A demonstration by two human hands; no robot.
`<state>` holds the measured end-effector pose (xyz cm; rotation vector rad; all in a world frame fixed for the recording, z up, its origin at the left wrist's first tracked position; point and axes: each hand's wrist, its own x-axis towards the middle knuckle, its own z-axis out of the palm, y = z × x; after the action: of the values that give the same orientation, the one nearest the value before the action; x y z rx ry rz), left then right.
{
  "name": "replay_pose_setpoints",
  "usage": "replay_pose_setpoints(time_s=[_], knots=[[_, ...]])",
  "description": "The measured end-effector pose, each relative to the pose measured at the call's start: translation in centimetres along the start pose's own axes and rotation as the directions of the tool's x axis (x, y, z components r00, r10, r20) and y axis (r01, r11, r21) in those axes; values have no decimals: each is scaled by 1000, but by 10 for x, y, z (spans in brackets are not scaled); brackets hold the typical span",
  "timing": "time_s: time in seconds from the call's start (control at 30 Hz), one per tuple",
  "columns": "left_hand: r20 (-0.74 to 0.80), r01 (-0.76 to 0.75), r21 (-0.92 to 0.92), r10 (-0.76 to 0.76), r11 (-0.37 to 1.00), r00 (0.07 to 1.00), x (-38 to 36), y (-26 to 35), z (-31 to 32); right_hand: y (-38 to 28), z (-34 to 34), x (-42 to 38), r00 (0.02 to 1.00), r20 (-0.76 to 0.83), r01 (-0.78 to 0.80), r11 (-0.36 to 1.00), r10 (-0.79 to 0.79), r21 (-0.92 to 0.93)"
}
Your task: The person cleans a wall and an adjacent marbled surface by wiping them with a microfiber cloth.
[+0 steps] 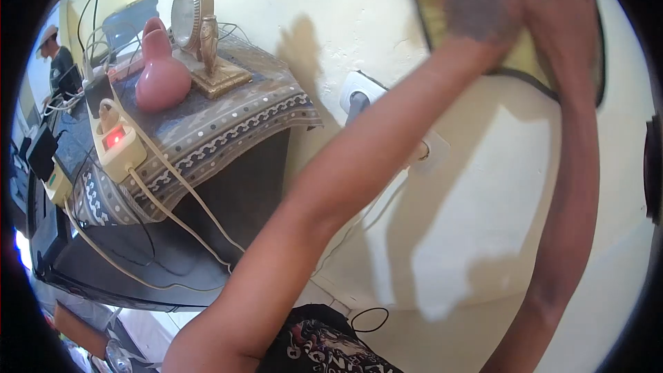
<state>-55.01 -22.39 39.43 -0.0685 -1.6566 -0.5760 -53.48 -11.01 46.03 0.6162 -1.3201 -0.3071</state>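
Observation:
Both my arms reach up to a yellow-green panel (435, 10) with a dark edge, against the cream wall at the upper right. My left hand (490, 3) lies over its middle, blurred, with its fingers hard to make out. Close beside it on the right, my right hand (563, 17) also rests over the panel, its fingers smeared near the top edge of the view. Whether either hand grips the panel cannot be seen. Below the panel, a wall socket (360, 90) with a grey plug is partly behind my left forearm.
At left, a cloth-covered stand (242, 114) bears a pink vase (164, 79), a gold clock figure (200, 24) and a lit power strip (117, 141). Cables hang down its front. A second socket (428, 152) is on the wall. A person (59, 59) is at far left.

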Motion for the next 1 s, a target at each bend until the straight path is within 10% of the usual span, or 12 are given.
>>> replay_pose_setpoints(time_s=[0.03, 0.07, 0.13, 0.2, 0.27, 0.4, 0.47, 0.53, 0.7, 0.87, 1.0], knots=[[-88, -168, -24, 165, 986, 982, -6, 21, 20, 37, 11, -14, 994, 108, 44, 985, -26, -170], [51, -220, 8, 219, 975, 974, -11, 42, 20, 58, 12, -37, 966, -245, 50, 988, -84, -143], [246, -293, -62, 299, 954, 922, -25, 75, 10, 81, -16, -76, 983, 52, -156, 949, 177, -272], [287, -306, -146, 336, 941, 897, -30, 77, 19, 81, -26, -120, 981, -6, -186, 934, 194, -305], [-487, -770, -194, 622, 608, 613, -43, 61, 50, 58, -24, -139, 986, -124, -143, 942, 110, -303], [-108, -726, -24, 720, 687, 685, -31, 14, 6, 9, -28, -124, 974, 10, -222, 961, 226, -163], [-182, -592, -128, 568, 796, 803, -20, -22, 13, -14, -15, -101, 974, 79, -198, 965, 214, -171], [-381, -584, 84, 567, 807, 730, -26, -59, 6, -47, -9, -71, 989, 62, -128, 985, 135, -112], [-137, -55, 133, 73, 990, 988, -56, -95, -28, -114, 23, -34, 998, -4, 63, 976, -64, 209], [-328, 0, 232, 79, 973, 941, -68, -56, 1, -86, 8, -45, 986, -40, 166, 909, -164, 382], [-256, -159, -104, 128, 982, 958, -101, 12, 12, -29, -28, -105, 1000, 16, 5, 973, -9, 231]])
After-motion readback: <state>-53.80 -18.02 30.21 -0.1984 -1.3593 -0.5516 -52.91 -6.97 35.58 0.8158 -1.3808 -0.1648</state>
